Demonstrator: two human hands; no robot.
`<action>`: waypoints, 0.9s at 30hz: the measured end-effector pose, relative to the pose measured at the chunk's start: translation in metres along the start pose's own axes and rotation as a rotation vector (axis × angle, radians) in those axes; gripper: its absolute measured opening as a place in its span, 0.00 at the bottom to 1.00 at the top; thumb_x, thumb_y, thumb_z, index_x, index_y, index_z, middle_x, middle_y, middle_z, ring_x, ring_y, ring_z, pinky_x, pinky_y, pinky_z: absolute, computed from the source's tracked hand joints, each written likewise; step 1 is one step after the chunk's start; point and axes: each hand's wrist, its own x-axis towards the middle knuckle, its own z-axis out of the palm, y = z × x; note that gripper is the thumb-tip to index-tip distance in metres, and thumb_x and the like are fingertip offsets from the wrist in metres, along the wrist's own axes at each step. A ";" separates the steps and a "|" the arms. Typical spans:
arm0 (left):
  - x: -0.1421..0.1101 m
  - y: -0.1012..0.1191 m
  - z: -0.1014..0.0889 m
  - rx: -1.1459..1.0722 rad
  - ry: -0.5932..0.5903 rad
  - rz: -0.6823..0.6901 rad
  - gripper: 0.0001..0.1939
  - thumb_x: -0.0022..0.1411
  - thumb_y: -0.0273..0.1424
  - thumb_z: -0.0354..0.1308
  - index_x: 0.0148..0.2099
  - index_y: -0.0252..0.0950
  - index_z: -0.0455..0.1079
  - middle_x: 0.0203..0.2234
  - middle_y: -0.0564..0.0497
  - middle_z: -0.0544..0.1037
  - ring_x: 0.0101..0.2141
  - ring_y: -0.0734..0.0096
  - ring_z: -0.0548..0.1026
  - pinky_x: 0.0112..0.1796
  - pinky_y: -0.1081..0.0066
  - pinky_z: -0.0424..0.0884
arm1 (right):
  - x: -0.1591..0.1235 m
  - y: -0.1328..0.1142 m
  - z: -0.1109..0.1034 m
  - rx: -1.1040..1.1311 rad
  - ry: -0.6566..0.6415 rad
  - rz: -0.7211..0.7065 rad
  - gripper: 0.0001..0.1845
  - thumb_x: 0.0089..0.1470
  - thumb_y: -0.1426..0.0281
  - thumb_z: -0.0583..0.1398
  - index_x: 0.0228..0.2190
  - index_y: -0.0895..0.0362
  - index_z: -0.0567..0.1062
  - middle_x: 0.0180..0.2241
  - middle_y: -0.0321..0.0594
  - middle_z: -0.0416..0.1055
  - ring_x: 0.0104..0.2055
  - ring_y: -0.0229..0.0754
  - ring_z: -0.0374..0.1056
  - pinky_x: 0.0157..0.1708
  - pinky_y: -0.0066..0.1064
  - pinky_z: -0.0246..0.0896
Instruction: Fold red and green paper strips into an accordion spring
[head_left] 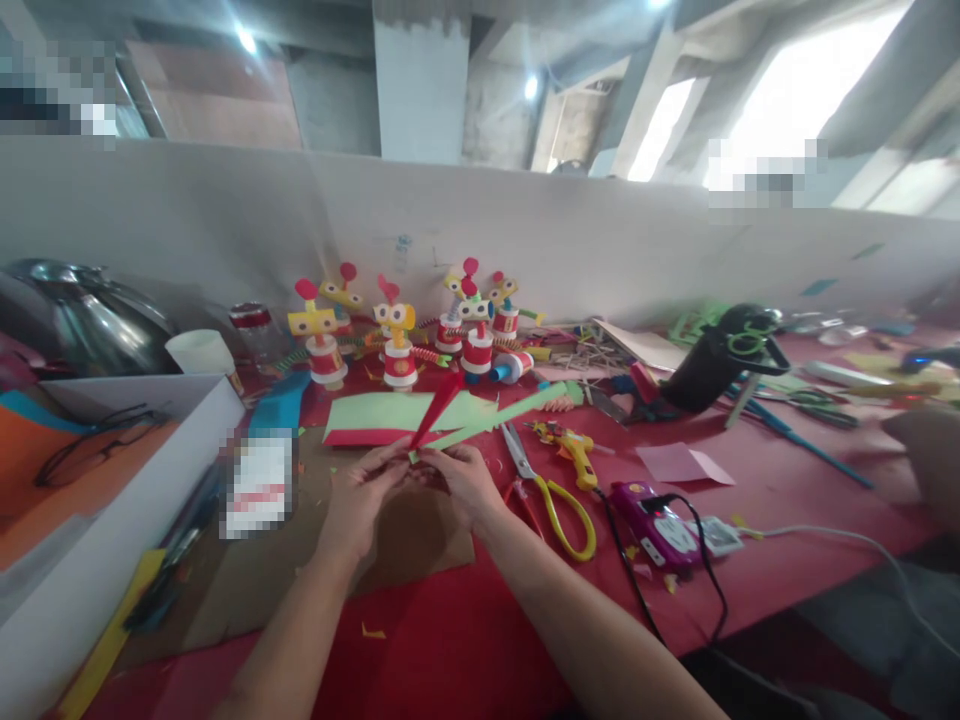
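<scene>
My left hand [369, 492] and my right hand [466, 484] come together over a piece of brown cardboard [405, 550]. Both are closed, pinching the near ends of a red paper strip [435, 412] and a green paper strip [469, 428] where these meet. The red strip points up and away; the green one runs off to the right. Beyond my fingers lies a light green paper sheet [367, 412] with a red edge. To the right of my right hand are yellow-handled scissors [566, 520] and a yellow glue gun [576, 455].
Several red-and-white paper figures [399, 362] stand at the back. At left are a white box [142, 490], a paper cup [199, 358] and a metal jug [97, 320]. On the right sit a purple power socket [652, 530] with cables and a black holder [705, 365].
</scene>
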 end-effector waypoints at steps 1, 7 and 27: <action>0.000 -0.001 0.000 -0.010 -0.002 0.013 0.25 0.45 0.31 0.70 0.49 0.39 0.75 0.35 0.51 0.81 0.34 0.73 0.76 0.39 0.72 0.71 | 0.002 -0.001 -0.001 -0.002 0.055 -0.056 0.13 0.39 0.64 0.68 0.23 0.62 0.78 0.19 0.40 0.74 0.23 0.36 0.69 0.28 0.27 0.64; 0.003 -0.006 -0.002 -0.150 -0.034 -0.073 0.19 0.45 0.34 0.70 0.42 0.36 0.77 0.30 0.49 0.80 0.30 0.71 0.76 0.35 0.71 0.71 | 0.000 -0.001 0.002 -0.210 -0.110 -0.180 0.11 0.45 0.65 0.64 0.22 0.61 0.78 0.19 0.38 0.73 0.22 0.35 0.67 0.25 0.26 0.60; 0.001 -0.007 0.003 0.000 0.072 0.049 0.14 0.39 0.31 0.71 0.32 0.34 0.79 0.30 0.47 0.81 0.33 0.65 0.77 0.41 0.66 0.71 | -0.002 -0.002 -0.001 -0.144 -0.116 0.013 0.18 0.39 0.57 0.68 0.21 0.61 0.76 0.18 0.38 0.72 0.23 0.35 0.69 0.27 0.26 0.62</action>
